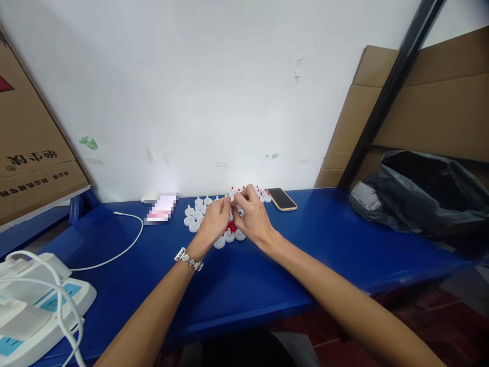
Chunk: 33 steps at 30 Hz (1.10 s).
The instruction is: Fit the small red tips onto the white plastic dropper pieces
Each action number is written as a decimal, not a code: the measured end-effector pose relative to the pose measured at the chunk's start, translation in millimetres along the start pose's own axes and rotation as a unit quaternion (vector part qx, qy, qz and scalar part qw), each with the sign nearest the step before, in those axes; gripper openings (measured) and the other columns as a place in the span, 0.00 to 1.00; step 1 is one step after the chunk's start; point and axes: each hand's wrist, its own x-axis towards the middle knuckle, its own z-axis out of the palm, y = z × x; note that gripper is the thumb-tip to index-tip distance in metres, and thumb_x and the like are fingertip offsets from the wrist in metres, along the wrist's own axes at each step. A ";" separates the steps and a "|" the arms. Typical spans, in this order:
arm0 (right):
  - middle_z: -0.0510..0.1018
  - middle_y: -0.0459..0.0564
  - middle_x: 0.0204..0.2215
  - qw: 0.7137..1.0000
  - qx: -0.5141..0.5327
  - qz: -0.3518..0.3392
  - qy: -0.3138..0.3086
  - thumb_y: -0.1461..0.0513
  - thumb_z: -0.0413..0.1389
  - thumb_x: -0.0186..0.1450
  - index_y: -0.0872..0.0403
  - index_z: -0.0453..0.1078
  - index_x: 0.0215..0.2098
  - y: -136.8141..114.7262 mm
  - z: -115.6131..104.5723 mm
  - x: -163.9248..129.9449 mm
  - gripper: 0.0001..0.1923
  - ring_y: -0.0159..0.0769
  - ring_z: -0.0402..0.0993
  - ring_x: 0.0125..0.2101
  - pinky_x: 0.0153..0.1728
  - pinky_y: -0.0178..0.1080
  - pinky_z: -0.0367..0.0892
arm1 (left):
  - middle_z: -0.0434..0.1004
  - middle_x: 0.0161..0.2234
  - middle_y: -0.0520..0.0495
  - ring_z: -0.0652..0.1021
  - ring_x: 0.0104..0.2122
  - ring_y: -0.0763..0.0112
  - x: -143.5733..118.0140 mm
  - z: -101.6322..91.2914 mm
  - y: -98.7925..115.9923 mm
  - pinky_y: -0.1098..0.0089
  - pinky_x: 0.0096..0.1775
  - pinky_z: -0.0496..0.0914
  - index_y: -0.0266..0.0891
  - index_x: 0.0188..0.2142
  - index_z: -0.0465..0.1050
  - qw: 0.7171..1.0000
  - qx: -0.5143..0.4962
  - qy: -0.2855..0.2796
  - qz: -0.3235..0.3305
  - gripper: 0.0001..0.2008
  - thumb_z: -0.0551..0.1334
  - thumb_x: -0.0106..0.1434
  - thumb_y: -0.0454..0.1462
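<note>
White plastic nozzle caps [194, 226] stand in rows on the blue table, mostly to the left of my hands. Between my wrists lies a small pile of red tip caps [231, 227], with a few white caps in front of it. Behind my right hand, other white nozzle caps with red tips [266, 196] stand near the wall. My left hand [216, 218] and my right hand [253, 215] meet above the pile, fingertips pinched together and almost touching. Whatever is between the fingers is too small and covered to identify.
A phone [282, 199] lies right of the caps. On the left are a power strip [49, 306] with plugs, a white cable [132, 244] and a cardboard box [34, 137]. A dark plastic bag [412, 188] sits at the right, and the wall [214, 102] borders the table's back.
</note>
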 end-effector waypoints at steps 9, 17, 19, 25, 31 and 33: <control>0.71 0.43 0.21 0.895 0.294 0.272 -0.195 0.64 0.61 0.52 0.54 0.67 0.24 27.7 -14.0 10.0 0.06 0.30 0.69 0.21 0.25 0.35 0.65 | 0.63 0.18 0.52 0.65 0.21 0.71 -0.9 -17.4 -3.2 0.68 0.27 0.56 0.41 0.20 0.56 0.995 0.102 0.003 0.007 0.23 0.45 0.71 0.44; 0.74 0.46 0.28 0.926 0.233 0.267 -0.130 0.57 0.64 0.52 0.55 0.73 0.28 57.1 -30.0 -6.5 0.10 0.31 0.69 0.29 0.31 0.35 0.64 | 0.72 0.30 0.48 0.71 0.34 0.65 1.0 -34.0 -33.1 0.64 0.39 0.64 0.40 0.32 0.71 0.972 0.150 -0.135 0.120 0.15 0.51 0.69 0.44; 0.69 0.43 0.23 0.941 0.189 0.252 -0.127 0.56 0.64 0.53 0.54 0.74 0.29 56.9 -28.5 -9.3 0.10 0.29 0.63 0.25 0.28 0.34 0.59 | 0.74 0.35 0.46 0.72 0.39 0.62 -0.2 -29.7 -38.8 0.61 0.45 0.65 0.41 0.37 0.75 0.966 0.156 -0.162 0.130 0.13 0.56 0.67 0.44; 0.61 0.37 0.16 0.908 0.220 0.258 -0.245 0.56 0.63 0.54 0.56 0.73 0.29 59.7 -26.1 -13.9 0.11 0.26 0.55 0.19 0.22 0.32 0.52 | 0.74 0.36 0.43 0.73 0.40 0.59 -1.9 -27.6 -43.3 0.59 0.45 0.66 0.42 0.42 0.78 0.966 0.165 -0.169 0.103 0.15 0.57 0.65 0.47; 0.71 0.42 0.19 0.916 0.165 0.230 -0.285 0.60 0.62 0.54 0.56 0.73 0.28 65.8 -24.1 -20.7 0.07 0.28 0.65 0.21 0.24 0.32 0.57 | 0.76 0.36 0.44 0.74 0.38 0.59 0.5 -29.7 -43.9 0.62 0.41 0.66 0.41 0.38 0.78 0.964 0.186 -0.168 0.091 0.12 0.59 0.62 0.43; 0.74 0.44 0.21 0.921 0.150 0.218 -0.286 0.61 0.62 0.54 0.56 0.74 0.29 65.9 -24.1 -22.1 0.06 0.29 0.68 0.23 0.25 0.32 0.59 | 0.77 0.36 0.45 0.74 0.38 0.60 1.4 -30.0 -46.8 0.63 0.40 0.66 0.42 0.37 0.78 0.962 0.196 -0.169 0.089 0.11 0.59 0.62 0.41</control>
